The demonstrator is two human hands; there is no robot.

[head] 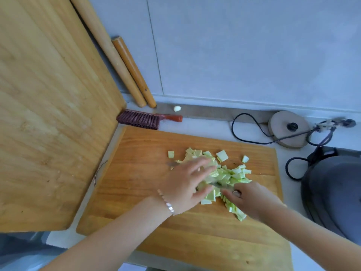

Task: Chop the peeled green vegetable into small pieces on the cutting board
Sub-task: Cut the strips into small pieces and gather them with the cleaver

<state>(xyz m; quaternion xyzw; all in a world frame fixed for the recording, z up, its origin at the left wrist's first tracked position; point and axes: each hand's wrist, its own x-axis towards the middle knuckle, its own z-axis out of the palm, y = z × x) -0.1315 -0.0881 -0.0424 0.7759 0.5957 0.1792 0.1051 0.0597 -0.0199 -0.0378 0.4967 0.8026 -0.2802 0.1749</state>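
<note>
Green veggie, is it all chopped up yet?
Nearly. Most of it lies as small pieces on the cutting board. The left hand spreads flat over the pile while the right hand grips a blurred knife. A few bigger squares at the far edge may need cutting.

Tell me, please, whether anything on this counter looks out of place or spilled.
A lone pale clove, seemingly garlic, lies on the back ledge, beyond the handle of the brush, apart from the other food. The chopped green pieces all sit on the cutting board; none has spilled off.
</note>
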